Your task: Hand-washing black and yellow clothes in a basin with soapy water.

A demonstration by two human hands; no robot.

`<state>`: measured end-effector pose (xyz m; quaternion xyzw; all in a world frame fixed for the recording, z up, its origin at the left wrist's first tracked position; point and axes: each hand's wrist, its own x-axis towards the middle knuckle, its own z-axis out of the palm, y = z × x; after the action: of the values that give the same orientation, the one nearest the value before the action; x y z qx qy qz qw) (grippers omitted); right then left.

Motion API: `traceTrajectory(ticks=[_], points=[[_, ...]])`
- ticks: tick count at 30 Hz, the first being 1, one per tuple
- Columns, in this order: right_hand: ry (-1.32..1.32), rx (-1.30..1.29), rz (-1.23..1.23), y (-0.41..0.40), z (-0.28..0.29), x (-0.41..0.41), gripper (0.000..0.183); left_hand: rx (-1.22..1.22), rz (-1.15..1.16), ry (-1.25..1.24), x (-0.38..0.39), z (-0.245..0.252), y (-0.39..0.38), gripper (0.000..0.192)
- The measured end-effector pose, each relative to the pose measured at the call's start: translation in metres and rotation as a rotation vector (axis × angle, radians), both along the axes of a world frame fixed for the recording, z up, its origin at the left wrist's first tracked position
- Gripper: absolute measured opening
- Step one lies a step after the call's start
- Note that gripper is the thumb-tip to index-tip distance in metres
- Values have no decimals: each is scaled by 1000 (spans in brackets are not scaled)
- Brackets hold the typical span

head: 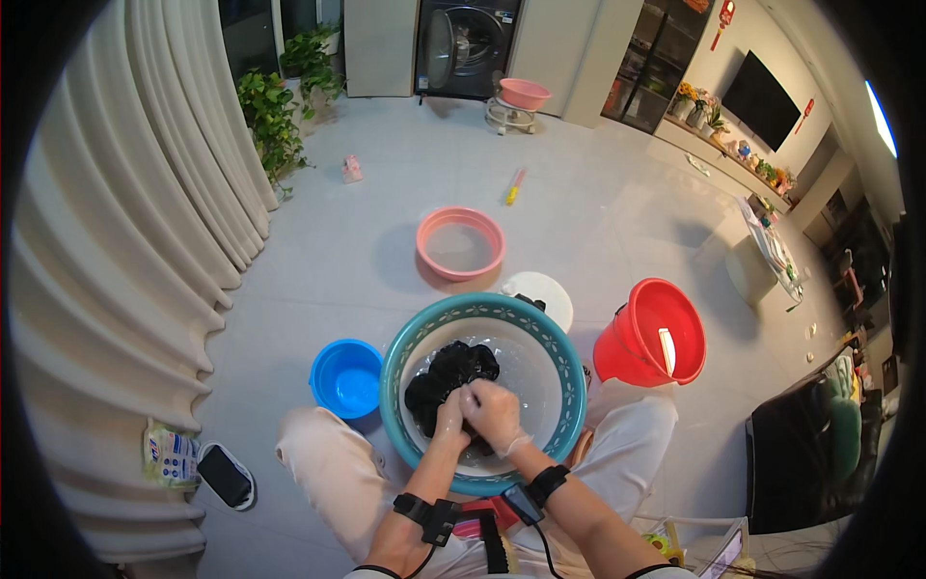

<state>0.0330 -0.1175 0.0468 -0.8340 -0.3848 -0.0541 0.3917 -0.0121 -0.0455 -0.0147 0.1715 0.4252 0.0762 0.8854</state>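
Observation:
A large teal-rimmed plastic basin stands between my knees, with sudsy water inside its white bowl. Wet black cloth is bunched in the left half of the bowl, partly above the water. My left hand is closed around the lower part of the cloth. Right beside it, my right hand is clenched on the same cloth, and the two hands touch. A thin clear glove shows at the right wrist. The cloth inside both fists is hidden.
A blue bucket stands left of the basin; a red bucket holding a white object stands right. Ahead are a white round lid with something black on it and a pink basin of water. A wipes pack and phone lie left.

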Motion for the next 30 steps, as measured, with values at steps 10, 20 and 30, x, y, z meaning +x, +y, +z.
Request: traceTrajectory(ticks=[10,20,30], points=[[699,-128,166,-55,16,80,37,1527,-1001,287,-37,89,42,52],[891,-10,591,-46,119,53,44,1555,-582,-432,-25,99,32,48],[1235,-168,516,-64,66,28,60,599,-273,-546,-25,111,29,30]])
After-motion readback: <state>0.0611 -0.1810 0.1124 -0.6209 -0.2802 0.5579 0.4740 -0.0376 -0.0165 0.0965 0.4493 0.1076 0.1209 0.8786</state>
